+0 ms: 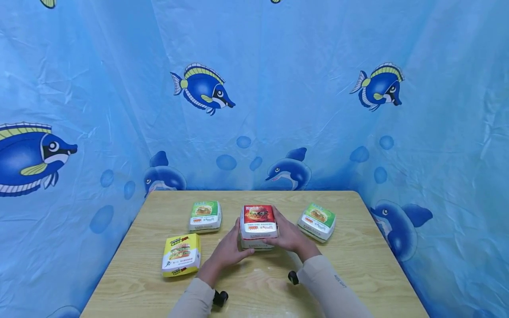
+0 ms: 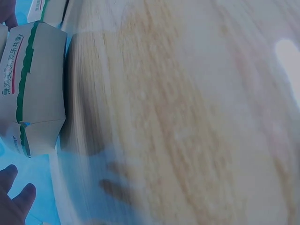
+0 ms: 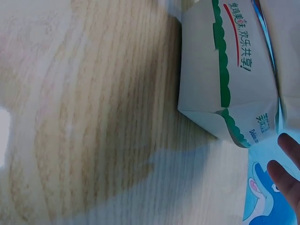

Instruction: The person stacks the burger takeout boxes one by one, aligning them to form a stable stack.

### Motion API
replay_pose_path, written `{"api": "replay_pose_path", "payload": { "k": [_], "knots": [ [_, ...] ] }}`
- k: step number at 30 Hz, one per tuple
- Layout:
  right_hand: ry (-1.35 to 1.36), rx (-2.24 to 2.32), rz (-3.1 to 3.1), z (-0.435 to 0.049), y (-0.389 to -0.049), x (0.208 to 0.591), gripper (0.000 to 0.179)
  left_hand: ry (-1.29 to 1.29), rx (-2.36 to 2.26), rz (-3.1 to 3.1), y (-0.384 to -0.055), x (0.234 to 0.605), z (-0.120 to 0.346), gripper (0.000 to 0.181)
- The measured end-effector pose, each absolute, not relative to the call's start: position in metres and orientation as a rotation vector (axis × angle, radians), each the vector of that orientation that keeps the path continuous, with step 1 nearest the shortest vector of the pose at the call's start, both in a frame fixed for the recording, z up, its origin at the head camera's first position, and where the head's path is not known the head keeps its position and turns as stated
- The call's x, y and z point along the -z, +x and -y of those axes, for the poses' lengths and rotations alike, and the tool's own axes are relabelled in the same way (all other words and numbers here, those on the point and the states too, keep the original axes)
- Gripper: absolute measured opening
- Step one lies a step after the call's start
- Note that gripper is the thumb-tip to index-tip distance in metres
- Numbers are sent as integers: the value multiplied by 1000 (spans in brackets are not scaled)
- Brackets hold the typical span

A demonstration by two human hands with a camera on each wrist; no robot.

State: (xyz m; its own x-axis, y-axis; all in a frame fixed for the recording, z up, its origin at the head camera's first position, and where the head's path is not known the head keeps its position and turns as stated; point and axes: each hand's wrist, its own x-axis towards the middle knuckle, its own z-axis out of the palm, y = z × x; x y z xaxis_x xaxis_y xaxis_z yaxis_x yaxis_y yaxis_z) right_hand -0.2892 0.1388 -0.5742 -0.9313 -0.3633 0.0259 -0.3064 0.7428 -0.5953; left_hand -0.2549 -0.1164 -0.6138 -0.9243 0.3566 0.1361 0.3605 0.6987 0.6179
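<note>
A red-and-white burger box point(image 1: 258, 216) sits between both hands, right over a white box with green scalloped trim point(image 3: 206, 65). In the right wrist view a thin blue slit shows between the two boxes. My left hand point(image 1: 227, 251) holds the red box's left side, its thumb reaching low in front. My right hand point(image 1: 289, 236) grips the right side, with the thumb across the front. In the left wrist view, spread fingertips point(image 2: 26, 197) show beyond the lower box. The lower box's top is hidden under the red one.
A green-and-white burger box point(image 1: 205, 216) lies at the back left, and another green-and-white box point(image 1: 317, 221) lies turned at the right. The yellow-and-white burger box point(image 1: 181, 255) is left of my left forearm. A blue sea-print curtain point(image 1: 254, 110) surrounds the wooden table point(image 1: 358, 282).
</note>
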Motion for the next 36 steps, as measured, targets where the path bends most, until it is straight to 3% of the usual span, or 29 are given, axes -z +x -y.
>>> {"api": "replay_pose_path", "payload": {
  "k": [16, 36],
  "knots": [
    [-484, 938, -2855, -142, -280, 582, 126, -492, 1234, 2929, -257, 617, 120, 117],
    [-511, 963, -2794, -143, -277, 595, 124, -563, 1293, 2890, -256, 619, 114, 111]
  ]
}}
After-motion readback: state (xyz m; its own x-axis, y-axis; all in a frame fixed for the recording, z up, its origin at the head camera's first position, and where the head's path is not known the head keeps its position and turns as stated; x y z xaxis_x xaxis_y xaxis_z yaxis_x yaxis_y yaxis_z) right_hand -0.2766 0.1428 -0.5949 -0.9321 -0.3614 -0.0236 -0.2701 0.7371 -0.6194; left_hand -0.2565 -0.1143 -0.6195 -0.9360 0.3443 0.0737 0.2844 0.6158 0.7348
